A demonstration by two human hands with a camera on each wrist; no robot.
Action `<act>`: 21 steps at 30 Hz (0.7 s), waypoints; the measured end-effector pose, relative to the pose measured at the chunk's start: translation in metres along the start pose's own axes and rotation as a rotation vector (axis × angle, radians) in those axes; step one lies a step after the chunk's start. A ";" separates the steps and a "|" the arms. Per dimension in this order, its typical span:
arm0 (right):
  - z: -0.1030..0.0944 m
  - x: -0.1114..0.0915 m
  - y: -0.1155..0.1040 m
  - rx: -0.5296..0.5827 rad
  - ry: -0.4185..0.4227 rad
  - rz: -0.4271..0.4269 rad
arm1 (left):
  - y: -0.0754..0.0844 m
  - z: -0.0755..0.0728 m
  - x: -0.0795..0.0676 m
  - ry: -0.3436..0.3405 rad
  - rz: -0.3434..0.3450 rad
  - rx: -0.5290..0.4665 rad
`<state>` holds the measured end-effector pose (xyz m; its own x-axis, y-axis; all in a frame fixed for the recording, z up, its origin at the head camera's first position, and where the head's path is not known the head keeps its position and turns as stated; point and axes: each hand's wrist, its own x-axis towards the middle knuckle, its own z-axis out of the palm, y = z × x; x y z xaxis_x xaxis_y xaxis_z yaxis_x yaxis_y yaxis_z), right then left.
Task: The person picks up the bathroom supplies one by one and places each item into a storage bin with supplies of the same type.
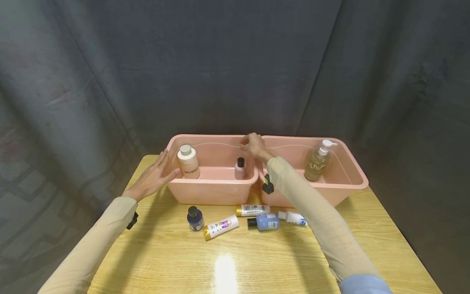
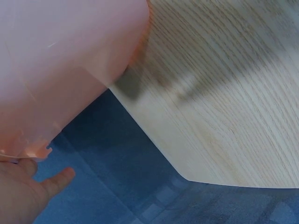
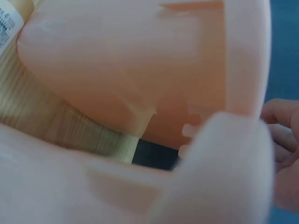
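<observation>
Tubes (image 1: 221,227) and bottles (image 1: 268,221) sit before pink bins (image 1: 209,192), left hand (image 1: 151,179) straight-fingered, right hand (image 1: 256,147) loosely bent.

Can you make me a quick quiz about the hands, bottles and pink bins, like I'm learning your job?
1. Pick one: which end of the left rectangular pink plastic bin is the person's left hand nearest? A) left B) right
2. True or false: the greenish see-through bottle with a white pump is lying on the light-brown wooden table.
3. Fill in: the light-blue bottle lying on the table has a ____ cap.

Key: 1. A. 2. False; it stands in the right pink plastic bin. 3. Black.
</observation>
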<state>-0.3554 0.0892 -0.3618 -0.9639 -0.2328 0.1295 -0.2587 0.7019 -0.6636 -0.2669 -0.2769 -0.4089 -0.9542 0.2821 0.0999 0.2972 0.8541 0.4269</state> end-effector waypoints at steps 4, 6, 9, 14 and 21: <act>0.000 -0.001 -0.001 0.029 -0.026 0.006 | -0.002 0.000 0.000 -0.008 -0.005 -0.003; 0.001 -0.001 -0.002 0.038 -0.030 0.005 | -0.002 0.000 0.000 -0.011 -0.007 -0.004; 0.002 -0.001 -0.003 0.061 -0.025 0.002 | -0.003 -0.001 0.000 -0.013 -0.008 -0.002; 0.002 -0.002 -0.006 0.082 -0.012 -0.001 | -0.004 -0.001 -0.001 -0.012 -0.005 0.006; 0.002 -0.004 -0.012 0.126 -0.028 0.020 | -0.004 -0.001 0.000 -0.003 0.002 0.009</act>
<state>-0.3481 0.0808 -0.3557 -0.9660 -0.2401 0.0960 -0.2282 0.6171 -0.7531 -0.2679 -0.2808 -0.4096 -0.9534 0.2851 0.0983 0.2996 0.8573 0.4188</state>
